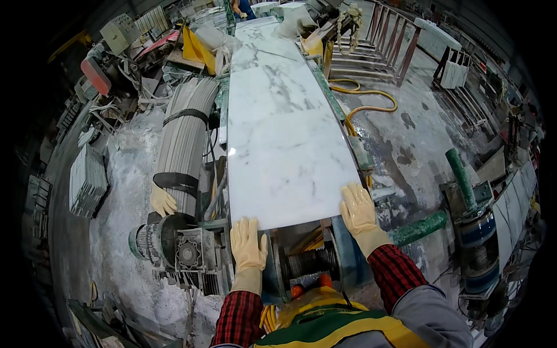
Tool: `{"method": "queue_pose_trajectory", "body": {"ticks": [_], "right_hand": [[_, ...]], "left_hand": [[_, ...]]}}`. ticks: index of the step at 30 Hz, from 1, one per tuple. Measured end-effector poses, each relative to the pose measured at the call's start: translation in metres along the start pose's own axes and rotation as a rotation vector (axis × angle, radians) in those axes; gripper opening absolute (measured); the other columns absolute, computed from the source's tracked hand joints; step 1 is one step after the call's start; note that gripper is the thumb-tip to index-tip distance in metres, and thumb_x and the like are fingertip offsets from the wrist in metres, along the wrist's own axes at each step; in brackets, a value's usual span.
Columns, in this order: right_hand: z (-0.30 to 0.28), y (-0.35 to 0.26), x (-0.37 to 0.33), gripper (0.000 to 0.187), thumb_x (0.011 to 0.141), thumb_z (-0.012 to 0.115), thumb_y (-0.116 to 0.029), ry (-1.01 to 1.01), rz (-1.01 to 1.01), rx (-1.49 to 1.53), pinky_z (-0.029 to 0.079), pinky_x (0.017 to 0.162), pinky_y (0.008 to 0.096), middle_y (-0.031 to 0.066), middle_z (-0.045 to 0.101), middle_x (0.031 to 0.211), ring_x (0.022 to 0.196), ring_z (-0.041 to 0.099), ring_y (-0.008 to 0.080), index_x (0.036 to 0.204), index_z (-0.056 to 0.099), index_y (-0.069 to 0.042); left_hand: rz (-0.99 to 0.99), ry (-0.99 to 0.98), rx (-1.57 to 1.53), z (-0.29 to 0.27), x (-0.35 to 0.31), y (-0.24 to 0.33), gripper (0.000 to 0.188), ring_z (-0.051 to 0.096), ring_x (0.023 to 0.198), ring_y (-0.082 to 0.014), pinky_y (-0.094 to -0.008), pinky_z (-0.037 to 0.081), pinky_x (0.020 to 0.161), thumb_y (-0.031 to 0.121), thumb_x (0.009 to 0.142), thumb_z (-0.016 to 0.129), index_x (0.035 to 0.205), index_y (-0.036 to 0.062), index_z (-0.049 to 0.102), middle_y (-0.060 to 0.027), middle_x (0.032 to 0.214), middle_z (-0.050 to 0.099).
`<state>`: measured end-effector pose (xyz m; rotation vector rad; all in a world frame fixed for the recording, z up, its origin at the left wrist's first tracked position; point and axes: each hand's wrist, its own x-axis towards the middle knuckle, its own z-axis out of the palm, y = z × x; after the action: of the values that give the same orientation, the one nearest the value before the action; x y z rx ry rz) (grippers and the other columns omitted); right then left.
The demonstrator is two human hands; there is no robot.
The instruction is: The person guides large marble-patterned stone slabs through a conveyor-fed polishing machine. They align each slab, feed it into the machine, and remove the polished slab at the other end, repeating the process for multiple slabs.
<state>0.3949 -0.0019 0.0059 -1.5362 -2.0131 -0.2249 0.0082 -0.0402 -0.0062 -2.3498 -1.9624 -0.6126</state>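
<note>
A white, grey-veined marble slab [290,168] lies flat in front of me on a long, narrow conveyor. More veined slabs [272,87] lie end to end behind it. My left hand [248,249], in a cream rubber glove, rests at the slab's near left corner, fingers stretched forward and thumb apart. At the near right corner, my right hand [358,211], gloved alike, lays its outstretched fingers along the edge. Neither hand visibly wraps round the slab; their undersides are hidden. Below the near edge, between my arms, shows a dark ridged roller [312,262].
A loose cream glove [163,200] lies on a strapped grey ribbed bundle [184,130], above a motor [174,246]. Green pipe [420,228] juts out at right. A yellow hose [377,108] loops across the floor. Another person [243,10] stands at the conveyor's far end.
</note>
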Motion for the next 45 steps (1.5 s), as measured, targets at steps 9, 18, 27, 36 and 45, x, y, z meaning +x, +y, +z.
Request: {"method": "queue_pose_trajectory", "body": {"ticks": [9,18,27,36,45], "right_hand": [[-0.005,-0.004,-0.001,0.044,0.100,0.066,-0.018,-0.010,-0.002,0.008,0.045,0.113,0.0584,0.0282,0.062,0.141,0.129,0.058,0.0497,0.140,0.063,0.002],[-0.009,-0.008,-0.003,0.044,0.099,0.068,-0.017,0.000,0.001,0.019,0.046,0.113,0.0587,0.0271,0.064,0.140,0.130,0.059,0.0486,0.138,0.065,0.002],[-0.002,-0.005,-0.020,0.047,0.102,0.068,-0.019,-0.011,0.015,-0.027,0.043,0.118,0.0606,0.0270,0.063,0.146,0.136,0.057,0.0499,0.144,0.064,0.000],[0.001,0.000,-0.027,0.048,0.102,0.067,-0.021,-0.005,-0.018,-0.006,0.041,0.121,0.0614,0.0289,0.063,0.147,0.138,0.057,0.0506,0.145,0.064,0.000],[-0.004,-0.005,-0.031,0.047,0.104,0.065,-0.022,-0.041,0.017,-0.005,0.041,0.120,0.0598,0.0279,0.062,0.147,0.138,0.057,0.0491,0.145,0.063,0.001]], "left_hand": [[-0.006,-0.013,0.010,0.000,-0.005,-0.001,0.064,0.044,0.154,-0.0502,-0.0587,0.031,0.132,0.031,0.103,0.073,0.159,0.0084,0.054,-0.0273,0.165,0.051],[0.029,0.057,-0.014,-0.006,-0.009,0.004,0.065,0.046,0.151,-0.0497,-0.0595,0.033,0.130,0.026,0.099,0.076,0.157,0.0057,0.055,-0.0266,0.162,0.053],[0.021,0.023,-0.018,-0.019,-0.013,0.011,0.063,0.047,0.148,-0.0485,-0.0583,0.033,0.128,0.024,0.098,0.076,0.154,0.0043,0.055,-0.0257,0.157,0.054],[0.002,0.053,0.017,-0.020,-0.020,0.013,0.063,0.047,0.149,-0.0446,-0.0600,0.032,0.129,0.029,0.098,0.076,0.154,0.0093,0.057,-0.0211,0.159,0.055],[-0.010,0.034,0.009,-0.024,-0.024,0.015,0.061,0.047,0.149,-0.0439,-0.0574,0.032,0.129,0.031,0.098,0.076,0.152,0.0090,0.059,-0.0210,0.158,0.055]]}}
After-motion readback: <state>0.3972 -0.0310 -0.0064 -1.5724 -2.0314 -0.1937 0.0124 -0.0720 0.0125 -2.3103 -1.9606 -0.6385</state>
